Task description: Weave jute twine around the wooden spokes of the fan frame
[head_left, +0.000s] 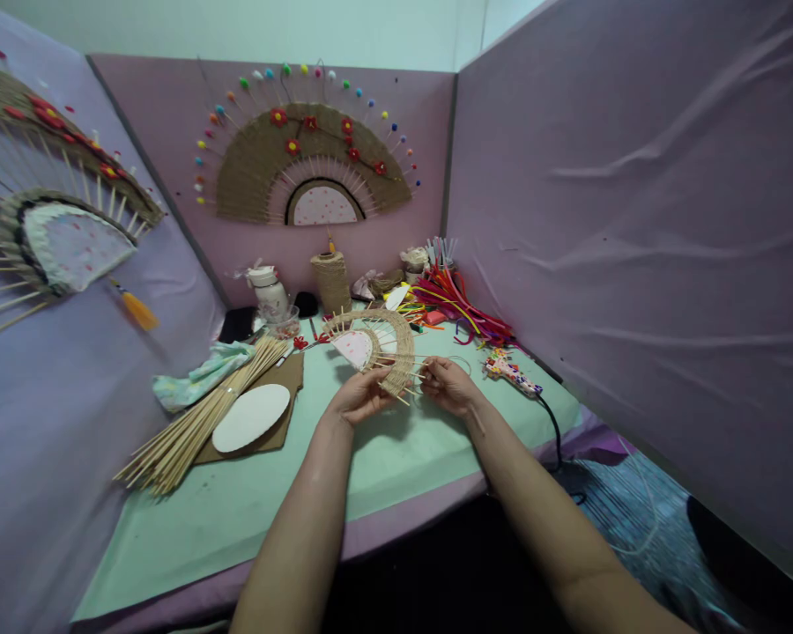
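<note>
Above the mint-green cloth-covered table [370, 480], a small twine-woven fan [405, 342] is held up, its near edge gripped between thumb and fingers of the left hand [363, 396]. Just beside it, the right hand [447, 384] pinches thin twine [468, 364].

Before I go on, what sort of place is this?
Likely a small craft booth: a large flower-decorated fan hangs on the back partition, and a twine spool and bundled thin sticks sit on the table.
</note>
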Demonstrator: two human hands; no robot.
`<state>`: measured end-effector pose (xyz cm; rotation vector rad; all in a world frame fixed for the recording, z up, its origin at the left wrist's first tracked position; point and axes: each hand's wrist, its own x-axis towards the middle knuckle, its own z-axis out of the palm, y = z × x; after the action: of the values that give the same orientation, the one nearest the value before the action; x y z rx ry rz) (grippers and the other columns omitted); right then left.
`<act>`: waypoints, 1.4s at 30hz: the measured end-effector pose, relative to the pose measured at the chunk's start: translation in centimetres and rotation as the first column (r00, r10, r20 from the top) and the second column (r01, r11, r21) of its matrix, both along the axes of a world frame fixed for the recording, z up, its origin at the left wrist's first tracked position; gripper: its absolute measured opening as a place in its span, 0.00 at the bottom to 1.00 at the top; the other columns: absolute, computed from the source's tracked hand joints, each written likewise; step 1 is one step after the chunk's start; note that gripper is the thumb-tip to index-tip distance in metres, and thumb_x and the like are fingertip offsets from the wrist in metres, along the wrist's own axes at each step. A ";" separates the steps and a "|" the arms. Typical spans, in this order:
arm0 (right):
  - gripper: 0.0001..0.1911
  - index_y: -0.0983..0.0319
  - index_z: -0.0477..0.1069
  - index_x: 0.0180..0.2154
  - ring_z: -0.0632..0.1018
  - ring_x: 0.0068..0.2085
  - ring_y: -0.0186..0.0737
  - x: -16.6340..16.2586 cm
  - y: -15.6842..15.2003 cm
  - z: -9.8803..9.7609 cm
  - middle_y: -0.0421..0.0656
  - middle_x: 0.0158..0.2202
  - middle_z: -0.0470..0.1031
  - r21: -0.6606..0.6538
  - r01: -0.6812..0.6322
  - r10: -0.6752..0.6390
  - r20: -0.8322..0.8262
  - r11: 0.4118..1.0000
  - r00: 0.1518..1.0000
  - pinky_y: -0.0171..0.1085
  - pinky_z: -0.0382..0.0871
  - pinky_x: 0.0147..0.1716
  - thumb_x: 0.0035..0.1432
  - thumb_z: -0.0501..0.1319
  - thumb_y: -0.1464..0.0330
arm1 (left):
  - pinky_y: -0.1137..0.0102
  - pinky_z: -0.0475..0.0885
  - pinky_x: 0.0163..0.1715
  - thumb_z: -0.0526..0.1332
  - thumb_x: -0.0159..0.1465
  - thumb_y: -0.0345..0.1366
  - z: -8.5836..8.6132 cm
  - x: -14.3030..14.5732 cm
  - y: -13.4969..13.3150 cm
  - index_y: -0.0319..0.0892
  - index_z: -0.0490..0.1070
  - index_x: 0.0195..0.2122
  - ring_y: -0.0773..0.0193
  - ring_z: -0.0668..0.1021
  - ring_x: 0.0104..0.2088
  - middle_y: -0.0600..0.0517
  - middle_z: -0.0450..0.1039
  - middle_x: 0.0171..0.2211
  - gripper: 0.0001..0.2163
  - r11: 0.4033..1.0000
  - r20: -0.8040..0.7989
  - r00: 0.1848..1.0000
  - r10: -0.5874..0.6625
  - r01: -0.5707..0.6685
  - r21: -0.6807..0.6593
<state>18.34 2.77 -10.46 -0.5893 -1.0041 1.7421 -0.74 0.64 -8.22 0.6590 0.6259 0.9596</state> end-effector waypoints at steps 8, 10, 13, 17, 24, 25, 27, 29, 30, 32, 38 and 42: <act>0.15 0.63 0.69 0.25 0.62 0.20 0.28 -0.9 0.3 -0.7 0.35 0.18 0.63 0.224 0.320 -0.372 0.254 0.920 0.893 0.31 0.56 0.21 0.44 0.66 0.58 | 0.65 0.76 0.35 0.57 0.59 0.26 -0.1 0.7 -0.2 0.32 0.65 0.50 0.57 0.81 0.33 0.41 0.78 0.35 0.17 0.999 -0.039 0.999 0.000 -0.002 -0.043; 0.14 0.64 0.70 0.26 0.62 0.21 0.29 -1.0 0.3 -0.7 0.35 0.18 0.64 0.286 0.368 -0.445 0.281 0.885 0.850 0.31 0.56 0.21 0.45 0.64 0.58 | 0.63 0.75 0.37 0.57 0.58 0.26 0.0 0.8 -0.2 0.31 0.65 0.50 0.56 0.81 0.35 0.41 0.78 0.35 0.17 0.998 -0.053 0.998 0.023 -0.026 -0.050; 0.14 0.64 0.71 0.26 0.61 0.20 0.29 -1.0 0.1 -0.5 0.35 0.18 0.64 0.341 0.377 -0.479 0.296 0.861 0.827 0.31 0.55 0.20 0.46 0.63 0.58 | 0.62 0.74 0.41 0.56 0.57 0.25 0.2 0.9 -0.3 0.30 0.67 0.48 0.56 0.80 0.37 0.39 0.78 0.37 0.16 0.998 -0.040 0.998 0.041 -0.042 -0.035; 0.12 0.63 0.72 0.26 0.65 0.22 0.31 -1.0 -0.1 -0.4 0.37 0.21 0.69 0.406 0.393 -0.522 0.281 0.825 0.805 0.32 0.59 0.23 0.48 0.62 0.60 | 0.61 0.73 0.44 0.55 0.55 0.23 0.3 0.9 -0.4 0.31 0.69 0.43 0.56 0.80 0.38 0.40 0.78 0.37 0.15 0.999 -0.003 0.999 0.037 -0.037 0.015; 0.11 0.63 0.70 0.25 0.68 0.26 0.34 -1.0 -0.3 -0.6 0.38 0.23 0.70 0.562 0.461 -0.680 0.273 0.687 0.681 0.34 0.63 0.28 0.49 0.63 0.62 | 0.61 0.74 0.42 0.54 0.50 0.22 0.2 0.7 -0.2 0.32 0.69 0.41 0.54 0.80 0.39 0.40 0.78 0.37 0.16 1.000 0.024 1.000 0.018 -0.019 0.013; 0.11 0.63 0.70 0.24 0.67 0.26 0.33 -1.0 -0.3 -0.6 0.38 0.23 0.69 0.571 0.471 -0.697 0.275 0.673 0.662 0.34 0.62 0.28 0.49 0.63 0.61 | 0.61 0.74 0.42 0.53 0.50 0.22 0.2 0.7 -0.2 0.32 0.68 0.41 0.54 0.80 0.39 0.40 0.78 0.37 0.17 1.000 0.027 0.999 0.018 -0.018 0.008; 0.12 0.63 0.70 0.24 0.66 0.25 0.33 -1.0 -0.4 -0.6 0.38 0.22 0.69 0.586 0.488 -0.726 0.280 0.647 0.628 0.34 0.61 0.27 0.49 0.64 0.61 | 0.60 0.74 0.43 0.53 0.50 0.21 0.3 0.8 -0.3 0.32 0.68 0.42 0.54 0.80 0.40 0.40 0.78 0.37 0.17 1.000 0.039 0.999 0.025 -0.025 0.009; 0.13 0.63 0.70 0.24 0.66 0.25 0.33 -1.0 -0.4 -0.6 0.38 0.22 0.69 0.596 0.502 -0.748 0.280 0.627 0.602 0.34 0.61 0.26 0.49 0.63 0.60 | 0.60 0.73 0.46 0.53 0.50 0.21 0.3 0.9 -0.2 0.31 0.68 0.42 0.54 0.79 0.42 0.39 0.77 0.37 0.18 0.999 0.047 0.998 0.048 -0.049 0.014; 0.13 0.63 0.70 0.24 0.66 0.25 0.33 -1.0 -0.4 -0.6 0.38 0.22 0.68 0.599 0.506 -0.754 0.279 0.620 0.594 0.34 0.61 0.26 0.50 0.63 0.60 | 0.60 0.72 0.47 0.53 0.49 0.22 0.3 0.9 -0.1 0.30 0.68 0.43 0.53 0.79 0.43 0.39 0.77 0.37 0.18 0.998 0.047 0.997 0.057 -0.058 0.016; 0.13 0.62 0.69 0.24 0.66 0.25 0.33 -1.0 -0.3 -0.7 0.38 0.22 0.68 0.608 0.508 -0.763 0.277 0.610 0.584 0.34 0.61 0.26 0.50 0.63 0.59 | 0.60 0.71 0.48 0.53 0.48 0.22 0.2 1.0 0.0 0.29 0.68 0.43 0.53 0.79 0.44 0.38 0.78 0.37 0.19 0.998 0.042 0.997 0.065 -0.066 0.022; 0.11 0.62 0.70 0.27 0.69 0.28 0.35 0.0 -0.1 -0.6 0.40 0.26 0.70 0.737 0.415 -0.789 0.258 0.533 0.557 0.35 0.63 0.30 0.56 0.60 0.61 | 0.60 0.71 0.48 0.53 0.48 0.21 0.0 0.9 0.1 0.33 0.69 0.39 0.54 0.79 0.42 0.42 0.78 0.35 0.17 0.994 -0.001 0.995 0.105 -0.105 0.024; 0.10 0.60 0.70 0.28 0.70 0.30 0.37 1.4 0.0 -0.6 0.41 0.27 0.70 0.827 0.314 -0.817 0.268 0.467 0.510 0.37 0.64 0.32 0.57 0.60 0.62 | 0.59 0.72 0.47 0.53 0.47 0.20 -0.1 0.9 0.0 0.34 0.69 0.37 0.53 0.79 0.42 0.42 0.78 0.34 0.16 0.992 -0.038 0.992 0.124 -0.122 0.032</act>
<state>19.74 2.80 -11.02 -0.9283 -1.5643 0.3475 0.13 0.64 -8.27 0.6729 0.6949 1.0742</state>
